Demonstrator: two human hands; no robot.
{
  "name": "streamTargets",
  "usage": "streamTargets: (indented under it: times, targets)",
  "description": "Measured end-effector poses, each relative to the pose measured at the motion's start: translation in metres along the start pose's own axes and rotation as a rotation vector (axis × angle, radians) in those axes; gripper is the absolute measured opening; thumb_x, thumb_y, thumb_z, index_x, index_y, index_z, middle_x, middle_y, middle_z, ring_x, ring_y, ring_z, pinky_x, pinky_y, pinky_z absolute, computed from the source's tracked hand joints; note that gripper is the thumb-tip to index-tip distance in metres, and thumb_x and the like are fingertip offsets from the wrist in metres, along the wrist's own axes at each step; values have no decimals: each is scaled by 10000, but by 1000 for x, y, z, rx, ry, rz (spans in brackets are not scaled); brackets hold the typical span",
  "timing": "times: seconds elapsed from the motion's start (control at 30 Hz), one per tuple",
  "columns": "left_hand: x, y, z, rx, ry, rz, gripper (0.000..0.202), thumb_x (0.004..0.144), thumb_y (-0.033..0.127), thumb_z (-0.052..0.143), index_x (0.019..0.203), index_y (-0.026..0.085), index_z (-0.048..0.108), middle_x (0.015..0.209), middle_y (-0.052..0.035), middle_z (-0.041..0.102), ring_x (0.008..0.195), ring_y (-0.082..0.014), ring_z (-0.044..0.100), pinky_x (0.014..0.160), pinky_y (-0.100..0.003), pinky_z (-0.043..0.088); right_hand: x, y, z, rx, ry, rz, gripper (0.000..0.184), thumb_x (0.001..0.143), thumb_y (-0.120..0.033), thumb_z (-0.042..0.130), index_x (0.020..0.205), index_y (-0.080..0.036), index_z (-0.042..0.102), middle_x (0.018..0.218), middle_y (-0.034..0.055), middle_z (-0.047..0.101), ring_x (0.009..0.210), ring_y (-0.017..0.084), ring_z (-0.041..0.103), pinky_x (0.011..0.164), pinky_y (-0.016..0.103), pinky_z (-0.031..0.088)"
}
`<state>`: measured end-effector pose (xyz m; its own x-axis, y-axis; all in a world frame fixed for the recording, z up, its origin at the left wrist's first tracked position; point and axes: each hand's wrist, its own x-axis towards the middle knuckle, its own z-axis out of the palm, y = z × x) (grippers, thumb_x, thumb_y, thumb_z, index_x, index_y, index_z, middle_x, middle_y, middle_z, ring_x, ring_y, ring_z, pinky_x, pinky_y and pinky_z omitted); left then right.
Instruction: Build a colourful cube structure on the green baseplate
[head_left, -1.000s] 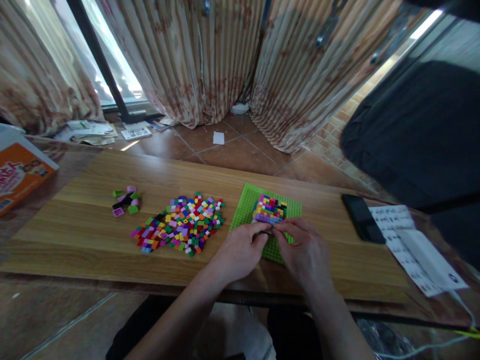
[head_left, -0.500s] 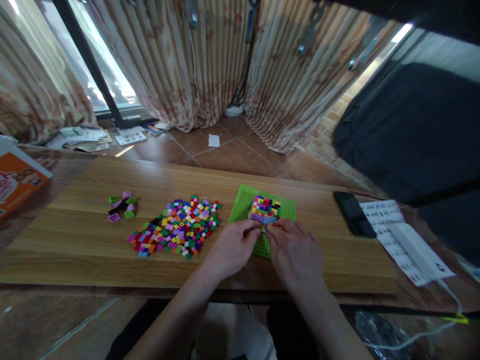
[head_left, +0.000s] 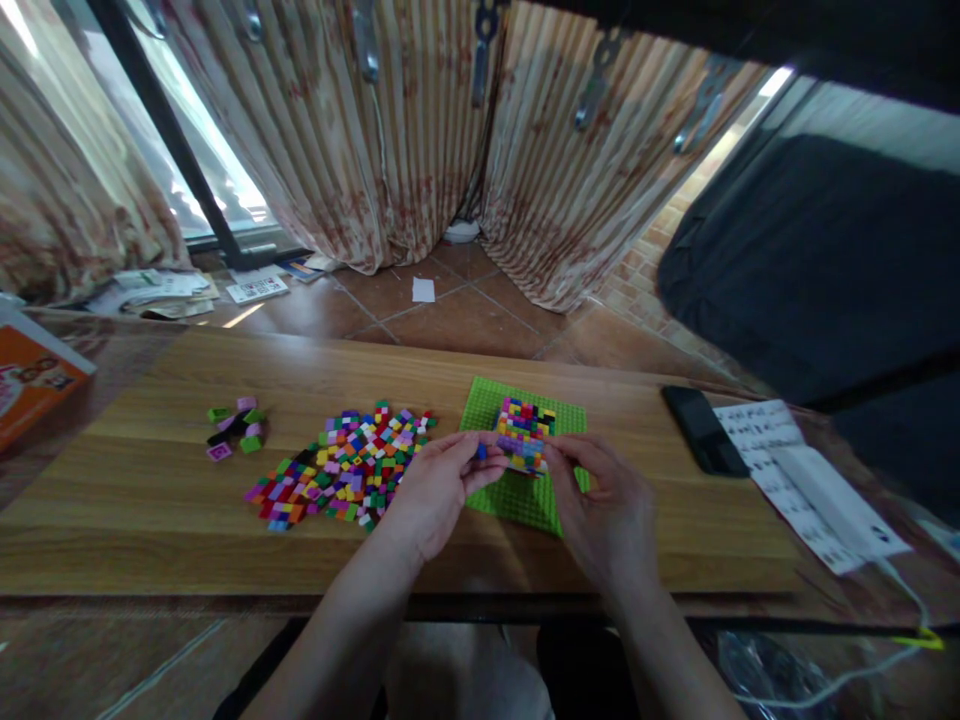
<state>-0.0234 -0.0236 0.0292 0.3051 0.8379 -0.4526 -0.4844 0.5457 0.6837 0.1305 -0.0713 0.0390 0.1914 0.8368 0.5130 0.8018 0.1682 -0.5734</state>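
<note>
A many-coloured block of small bricks (head_left: pixel 524 432) stands on a green baseplate (head_left: pixel 499 490) near the middle of the wooden tabletop. My left hand (head_left: pixel 435 487) pinches a small blue brick (head_left: pixel 481 452) just left of the block. On the block's right, my right hand (head_left: pixel 606 508) has its thumb and fingers closed on the block's near right corner. A flat heap of loose coloured bricks (head_left: pixel 341 467) lies to the left of my left hand.
A small cluster of green, purple and black pieces (head_left: pixel 234 427) lies farther left. A black phone (head_left: pixel 694 428) and a printed sheet (head_left: pixel 806 480) lie at the right. An orange box (head_left: pixel 30 380) sits at the left edge. Curtains hang beyond the table.
My left hand drew back to the left from the block with a small blue brick in its fingertips. My right hand stayed at the block. The view tilted slightly.
</note>
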Motion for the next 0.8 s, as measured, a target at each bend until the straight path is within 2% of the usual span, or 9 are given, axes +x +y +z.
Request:
streamTargets:
  times: [0.07,0.2,0.33,0.53,0.7,0.8]
  targets:
    - [-1,0,1,-29,-19,-21,167,857,145,571,829,82,723,839,-108,733,789,-140,686,820,-270,547,-2,-1,4,59,-30,-13,156,918,-244,546,904,-211,698,918,53,708,855,169,675,796,309,544]
    - [-5,2,3,-46,-51,-32,136,822,131,608,847,96,737,902,-114,744,834,-165,693,829,-294,548,-5,-4,14,104,-94,-45,155,905,-222,563,974,-233,701,984,54,704,945,185,658,873,353,533]
    - [-7,1,1,-20,-107,-11,134,809,188,647,854,119,752,971,-103,736,822,-147,668,856,-309,524,-6,-5,19,31,-125,-98,161,883,-224,596,1005,-235,701,1030,64,696,981,211,627,887,386,515]
    - [-7,-4,-4,74,-200,27,245,815,262,661,1028,163,731,1087,-94,712,951,-153,643,929,-319,469,-9,-5,24,-86,-140,-136,120,866,-236,615,928,-232,719,996,65,688,947,229,599,863,404,491]
    - [-10,-2,-2,108,-216,23,302,814,279,662,1091,162,694,1053,-95,715,894,-154,655,879,-319,494,-9,-4,25,-88,-138,-146,130,885,-204,573,912,-211,700,999,76,684,950,226,597,858,391,486]
    - [-8,2,-3,204,-155,59,324,801,306,672,1084,149,676,995,-102,720,827,-167,669,807,-324,514,-4,4,19,-73,-105,-107,124,895,-213,554,919,-211,676,987,76,675,942,220,605,850,382,492]
